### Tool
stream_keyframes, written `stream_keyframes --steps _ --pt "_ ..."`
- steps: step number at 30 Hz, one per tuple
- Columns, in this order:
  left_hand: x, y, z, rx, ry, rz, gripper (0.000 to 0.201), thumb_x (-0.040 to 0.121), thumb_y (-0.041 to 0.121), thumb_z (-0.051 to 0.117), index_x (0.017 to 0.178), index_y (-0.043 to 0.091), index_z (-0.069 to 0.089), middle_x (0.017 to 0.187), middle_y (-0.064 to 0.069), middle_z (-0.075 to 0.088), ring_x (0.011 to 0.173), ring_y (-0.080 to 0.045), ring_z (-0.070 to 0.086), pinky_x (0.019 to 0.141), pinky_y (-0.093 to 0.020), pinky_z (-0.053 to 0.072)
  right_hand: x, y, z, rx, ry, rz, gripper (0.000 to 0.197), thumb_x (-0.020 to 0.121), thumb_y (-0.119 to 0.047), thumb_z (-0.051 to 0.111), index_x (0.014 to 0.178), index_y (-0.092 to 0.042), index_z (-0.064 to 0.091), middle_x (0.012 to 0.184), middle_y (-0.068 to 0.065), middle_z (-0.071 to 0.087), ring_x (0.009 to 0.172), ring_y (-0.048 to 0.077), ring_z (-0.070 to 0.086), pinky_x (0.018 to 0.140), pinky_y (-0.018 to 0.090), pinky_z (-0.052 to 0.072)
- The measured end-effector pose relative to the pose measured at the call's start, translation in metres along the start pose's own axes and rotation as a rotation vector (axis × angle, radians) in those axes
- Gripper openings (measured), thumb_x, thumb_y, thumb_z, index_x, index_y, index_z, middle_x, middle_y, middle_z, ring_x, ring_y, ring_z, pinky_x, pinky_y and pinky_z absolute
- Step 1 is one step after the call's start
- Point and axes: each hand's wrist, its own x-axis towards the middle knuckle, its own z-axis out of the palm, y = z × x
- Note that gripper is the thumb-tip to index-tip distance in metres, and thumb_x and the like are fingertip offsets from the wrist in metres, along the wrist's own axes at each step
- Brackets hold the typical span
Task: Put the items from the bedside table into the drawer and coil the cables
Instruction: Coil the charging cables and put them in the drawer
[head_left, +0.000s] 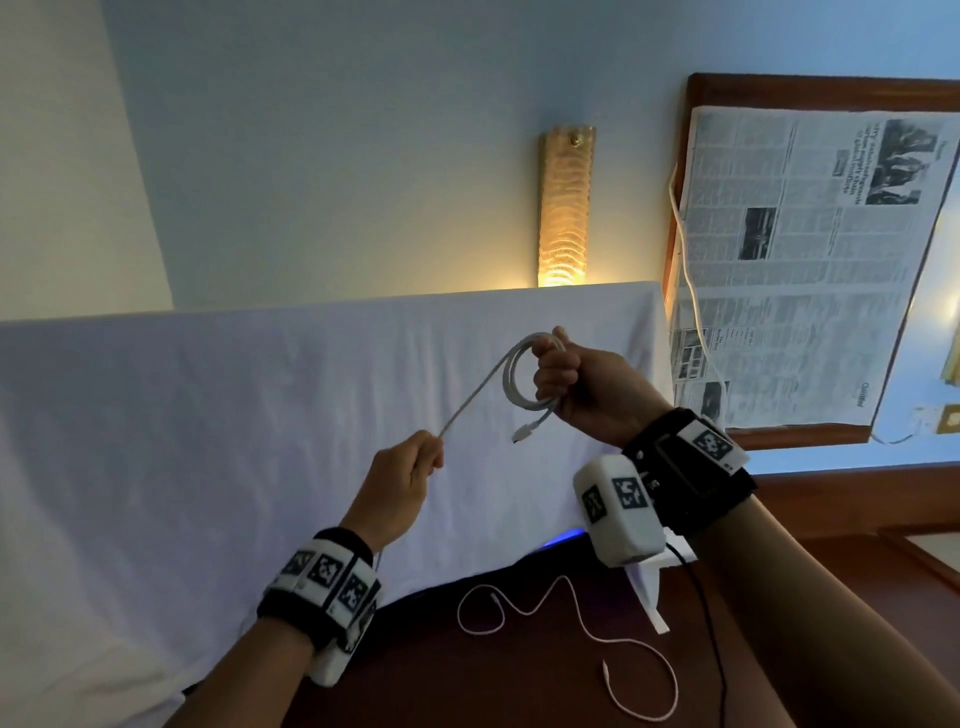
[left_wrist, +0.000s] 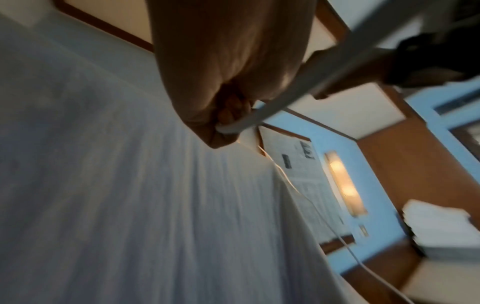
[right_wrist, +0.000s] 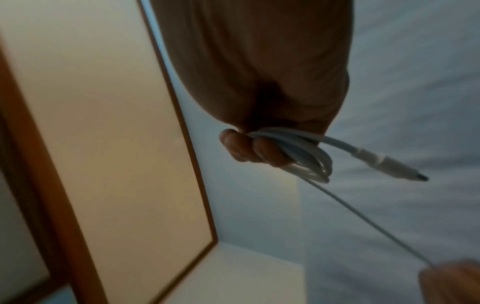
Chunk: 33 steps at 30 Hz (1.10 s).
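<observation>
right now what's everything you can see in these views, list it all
white cable: 1, white, partly coiled in the right hand, free length running to the left hand
pink cable: 1, pale pink, loose on the dark wooden surface below the hands
black cable: 1, black, along the same surface at right
white sheet: 1, white, draped across the middle
wall light: 1, amber, lit, on the wall
newspaper: 1, grey print, in the wooden frame at right
wrist cameras: 2, white and black
left hand: pinches the cable
right hand: grips the coil
</observation>
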Motion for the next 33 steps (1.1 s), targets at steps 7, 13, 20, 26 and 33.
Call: stream_keyframes --steps 7,13,20,26,33 --pt "-0.026 0.071 0.036 0.217 -0.500 -0.043 0.023 0.097 0.017 0.040 0.089 0.008 0.060 0.097 -0.007 0.068 0.077 -0.017 0.060 0.065 -0.019 0.041 0.008 0.029 0.008 -0.673 0.203 -0.143 0.035 0.102 -0.027 0.039 0.076 -0.006 0.051 0.050 -0.002 0.041 0.042 0.012 0.038 0.048 0.022 0.035" --pt "-0.003 0.125 -0.006 0.394 -0.531 0.142 0.036 0.104 0.026 0.035 0.092 0.010 0.066 0.080 0.004 0.063 0.069 -0.011 0.056 0.074 -0.027 0.044 -0.001 0.036 0.009 -0.972 0.216 -0.178 0.040 0.101 -0.027 0.043 0.065 -0.009 0.051 0.051 0.001 0.047 0.045 0.015 0.041 0.049 0.024 0.039" --pt "0.021 0.114 -0.025 0.240 -0.187 0.334 0.021 0.098 0.031 0.047 0.087 0.017 0.060 0.082 0.004 0.068 0.073 -0.015 0.065 0.071 -0.041 0.054 -0.006 0.028 0.006 -1.032 0.012 -0.154 0.044 0.100 -0.020 0.040 0.064 -0.004 0.060 0.056 0.007 0.062 0.057 0.021 0.053 0.059 0.029 0.044" --pt "0.030 0.091 -0.032 -0.067 -0.066 0.226 0.026 0.095 0.029 0.058 0.115 0.015 0.053 0.090 0.001 0.059 0.057 0.000 0.051 0.058 -0.011 0.042 -0.004 0.022 0.008 -0.903 0.068 -0.082 0.039 0.095 -0.029 0.052 0.072 0.000 0.064 0.055 0.003 0.046 0.051 0.015 0.040 0.053 0.028 0.035" --pt "0.037 0.085 -0.029 -0.224 -0.239 0.013 0.040 0.100 0.039 0.044 0.094 0.006 0.066 0.070 0.011 0.066 0.056 -0.002 0.048 0.058 -0.017 0.038 0.003 0.021 0.012 -0.682 0.006 0.062 0.038 0.099 -0.027 0.044 0.066 -0.012 0.054 0.054 -0.002 0.024 0.045 0.011 0.021 0.046 0.020 0.025"
